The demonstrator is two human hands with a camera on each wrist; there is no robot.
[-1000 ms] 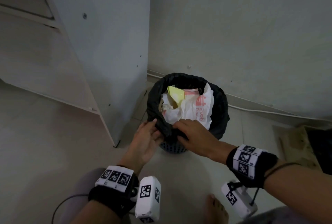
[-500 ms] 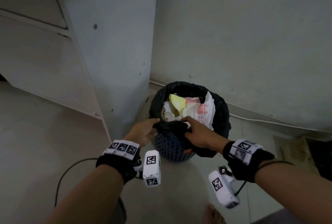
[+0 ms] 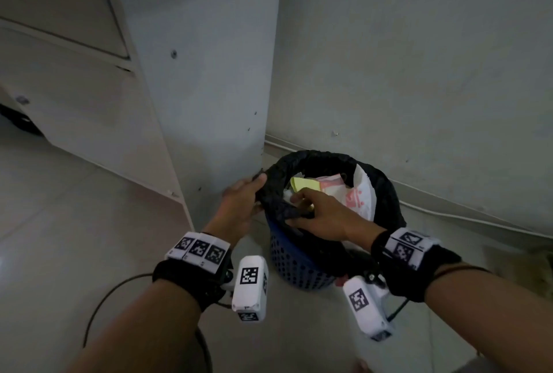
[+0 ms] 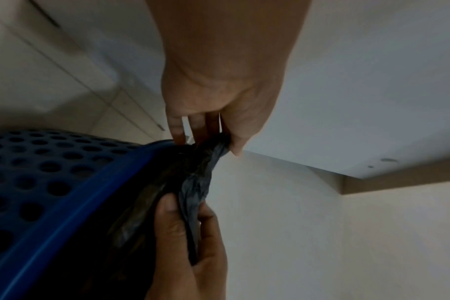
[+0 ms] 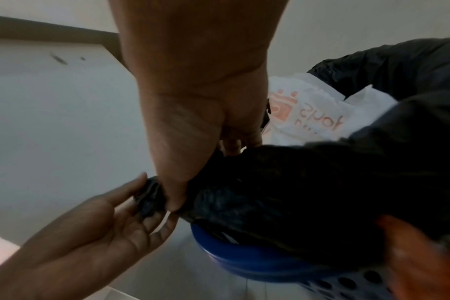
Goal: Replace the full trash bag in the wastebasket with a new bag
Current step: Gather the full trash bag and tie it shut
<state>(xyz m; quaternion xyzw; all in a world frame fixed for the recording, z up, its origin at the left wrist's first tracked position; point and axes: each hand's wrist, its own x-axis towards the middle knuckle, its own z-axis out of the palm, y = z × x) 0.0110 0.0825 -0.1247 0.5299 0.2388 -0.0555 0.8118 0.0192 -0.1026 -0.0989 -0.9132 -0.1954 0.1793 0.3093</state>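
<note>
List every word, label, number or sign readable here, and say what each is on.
"Shop" reads partly, upside down in orange, on the white plastic bag in the black trash bag; the line under it is cut off.
Its orange print in the head view is too blurred to read.
Wrist markers bear square codes, no words.

The cabinet point(image 3: 206, 79) crowds the wastebasket's point(image 3: 294, 265) left; open floor point(image 3: 74, 223) lies in front.

wrists: black straps point(image 3: 191, 278), white square-code tags point(image 3: 199, 249) | white camera boxes point(image 3: 250, 287) (cabled) | forearms bare
</note>
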